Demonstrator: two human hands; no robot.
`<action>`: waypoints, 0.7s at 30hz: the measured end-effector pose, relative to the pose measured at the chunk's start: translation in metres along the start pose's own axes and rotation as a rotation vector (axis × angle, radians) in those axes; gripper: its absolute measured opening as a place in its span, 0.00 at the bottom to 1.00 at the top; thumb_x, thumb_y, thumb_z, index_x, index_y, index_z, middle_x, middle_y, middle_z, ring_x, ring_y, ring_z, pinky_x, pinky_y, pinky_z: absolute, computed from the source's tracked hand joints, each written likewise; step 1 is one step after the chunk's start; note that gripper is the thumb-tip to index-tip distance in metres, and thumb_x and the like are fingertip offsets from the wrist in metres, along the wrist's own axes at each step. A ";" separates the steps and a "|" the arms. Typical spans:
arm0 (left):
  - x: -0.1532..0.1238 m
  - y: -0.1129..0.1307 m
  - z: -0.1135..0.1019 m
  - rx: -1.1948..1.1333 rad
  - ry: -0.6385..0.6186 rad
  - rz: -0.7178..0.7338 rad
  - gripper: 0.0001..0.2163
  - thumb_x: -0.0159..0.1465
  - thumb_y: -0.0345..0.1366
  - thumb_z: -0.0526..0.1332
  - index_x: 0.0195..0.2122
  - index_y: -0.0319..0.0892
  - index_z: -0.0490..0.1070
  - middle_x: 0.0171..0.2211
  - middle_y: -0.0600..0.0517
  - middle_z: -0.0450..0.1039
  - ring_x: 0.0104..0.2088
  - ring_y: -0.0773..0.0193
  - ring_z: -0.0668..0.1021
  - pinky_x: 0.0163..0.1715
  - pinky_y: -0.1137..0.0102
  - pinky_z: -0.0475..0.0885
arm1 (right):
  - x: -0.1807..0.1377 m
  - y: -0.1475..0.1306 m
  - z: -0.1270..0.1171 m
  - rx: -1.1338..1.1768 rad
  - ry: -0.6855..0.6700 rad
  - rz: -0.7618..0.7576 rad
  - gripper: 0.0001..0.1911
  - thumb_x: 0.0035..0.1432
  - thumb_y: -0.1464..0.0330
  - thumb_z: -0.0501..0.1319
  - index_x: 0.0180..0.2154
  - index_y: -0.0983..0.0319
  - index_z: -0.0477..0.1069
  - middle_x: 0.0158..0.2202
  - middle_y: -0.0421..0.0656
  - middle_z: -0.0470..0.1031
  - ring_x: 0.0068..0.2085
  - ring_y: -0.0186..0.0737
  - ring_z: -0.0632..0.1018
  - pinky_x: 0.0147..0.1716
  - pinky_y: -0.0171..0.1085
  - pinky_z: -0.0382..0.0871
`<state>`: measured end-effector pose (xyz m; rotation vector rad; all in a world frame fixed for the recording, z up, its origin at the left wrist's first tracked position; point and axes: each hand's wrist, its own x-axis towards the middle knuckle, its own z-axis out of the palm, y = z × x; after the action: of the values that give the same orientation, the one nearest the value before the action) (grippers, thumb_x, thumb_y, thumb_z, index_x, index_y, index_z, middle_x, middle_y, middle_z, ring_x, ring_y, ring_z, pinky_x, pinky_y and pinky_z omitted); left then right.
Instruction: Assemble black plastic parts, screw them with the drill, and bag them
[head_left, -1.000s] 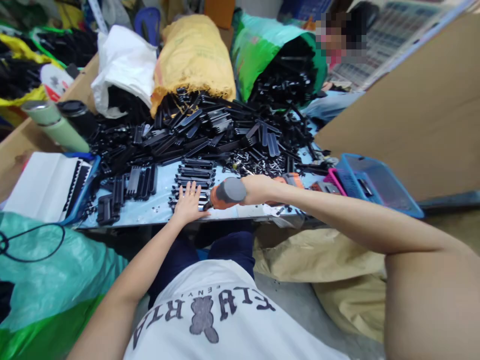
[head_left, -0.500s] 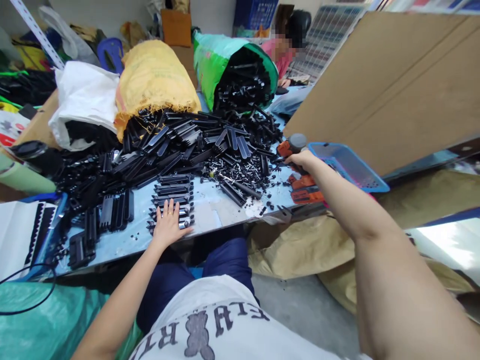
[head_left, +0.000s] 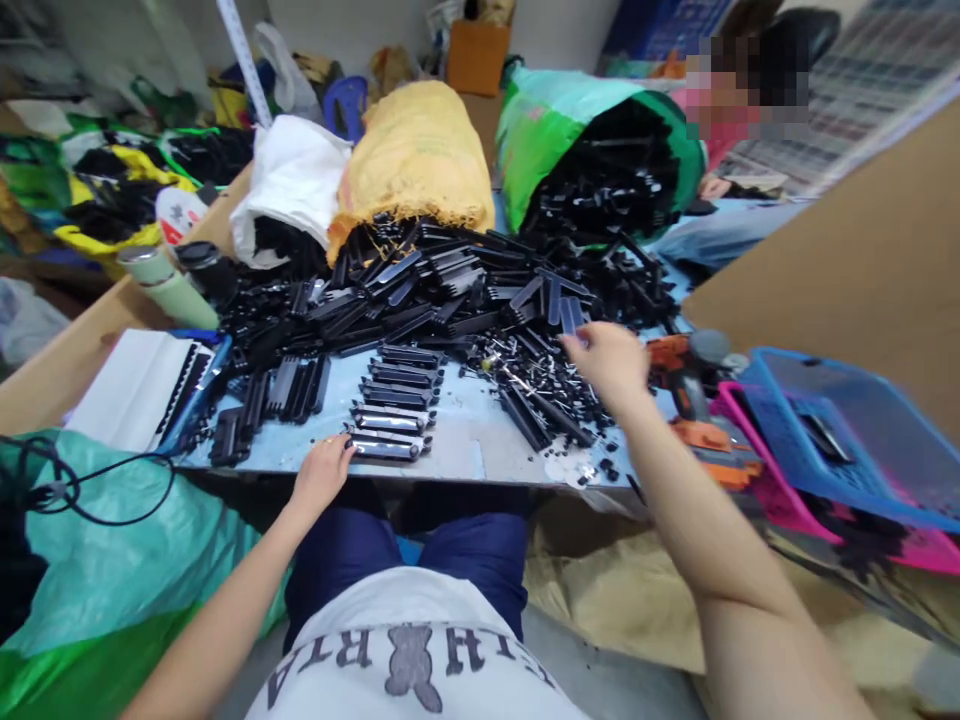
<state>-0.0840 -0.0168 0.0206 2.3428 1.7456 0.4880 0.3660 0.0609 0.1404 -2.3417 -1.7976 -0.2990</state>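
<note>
My left hand (head_left: 321, 472) rests at the near edge of the light blue table (head_left: 465, 450), fingers curled against the left end of a row of black plastic parts (head_left: 394, 395). My right hand (head_left: 609, 362) hovers empty over the loose black parts and small screws (head_left: 525, 370), fingers loosely spread and a little blurred. An orange and grey power screwdriver (head_left: 686, 385) lies on the table just right of that hand, apart from it.
A big heap of black plastic strips (head_left: 450, 280) spills from yellow (head_left: 412, 160), white (head_left: 289, 185) and green (head_left: 570, 130) sacks. Blue (head_left: 840, 430) and pink (head_left: 757, 470) baskets sit at the right. Two flasks (head_left: 161, 280) stand left. Another person (head_left: 742, 110) sits behind.
My right hand let go of the screwdriver at the right and moved left over the loose parts. My left hand slid off the row of parts to its near left end.
</note>
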 end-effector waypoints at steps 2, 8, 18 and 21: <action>0.000 -0.001 -0.001 -0.098 -0.010 -0.055 0.13 0.65 0.38 0.49 0.44 0.39 0.70 0.41 0.40 0.74 0.43 0.51 0.76 0.46 0.59 0.69 | -0.001 -0.088 0.025 0.225 -0.118 -0.354 0.16 0.62 0.63 0.53 0.46 0.64 0.71 0.47 0.52 0.72 0.50 0.46 0.70 0.49 0.42 0.63; -0.019 0.037 -0.011 -0.649 0.075 -0.475 0.14 0.60 0.44 0.60 0.43 0.42 0.69 0.37 0.44 0.73 0.43 0.52 0.76 0.47 0.59 0.69 | 0.018 -0.231 0.077 0.352 -0.433 -0.668 0.22 0.49 0.78 0.59 0.48 0.66 0.70 0.48 0.52 0.70 0.51 0.47 0.70 0.51 0.39 0.62; -0.002 0.080 0.006 -1.877 -0.048 -1.158 0.15 0.57 0.43 0.64 0.39 0.37 0.71 0.41 0.41 0.75 0.41 0.58 0.78 0.47 0.64 0.70 | 0.028 -0.241 0.078 0.526 -0.949 -0.608 0.38 0.36 0.57 0.71 0.51 0.62 0.70 0.48 0.48 0.74 0.47 0.48 0.75 0.48 0.40 0.68; 0.009 0.085 0.013 -1.943 0.119 -1.100 0.15 0.53 0.41 0.68 0.37 0.36 0.72 0.35 0.43 0.77 0.35 0.57 0.80 0.41 0.63 0.73 | 0.004 -0.240 0.083 0.638 -1.033 -0.574 0.39 0.37 0.52 0.69 0.51 0.60 0.69 0.49 0.47 0.74 0.49 0.49 0.74 0.51 0.43 0.66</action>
<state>-0.0010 -0.0324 0.0384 0.0156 1.0724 1.1776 0.1396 0.1474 0.0655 -1.5141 -2.3888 1.4360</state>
